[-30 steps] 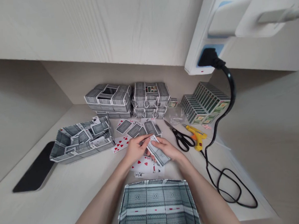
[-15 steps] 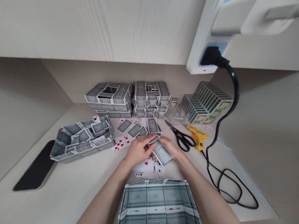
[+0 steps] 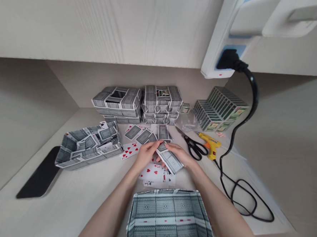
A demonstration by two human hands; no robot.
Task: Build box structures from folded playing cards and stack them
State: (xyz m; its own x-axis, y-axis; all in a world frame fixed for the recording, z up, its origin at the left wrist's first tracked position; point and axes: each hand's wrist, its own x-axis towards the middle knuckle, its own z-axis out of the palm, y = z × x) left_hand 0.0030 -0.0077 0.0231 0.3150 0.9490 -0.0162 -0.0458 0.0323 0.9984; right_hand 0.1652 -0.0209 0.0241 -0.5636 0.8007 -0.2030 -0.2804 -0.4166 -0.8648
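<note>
Head view: the left hand (image 3: pixel 146 155) pinches the upper end of a card strip (image 3: pixel 172 162) between closed fingers; the right hand (image 3: pixel 181 155) grips its side. Half a second ago, the left hand covered more of it. Loose cards (image 3: pixel 151 172) and scissors (image 3: pixel 194 148) lie on the pale desk (image 3: pixel 93 197).

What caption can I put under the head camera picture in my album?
A left hand and a right hand hold patterned cards near black scissors and a yellow glue gun.

Card piece (image 3: pixel 171 162) grey-checked, white-edged; glue gun (image 3: pixel 210 146) yellow.
</note>
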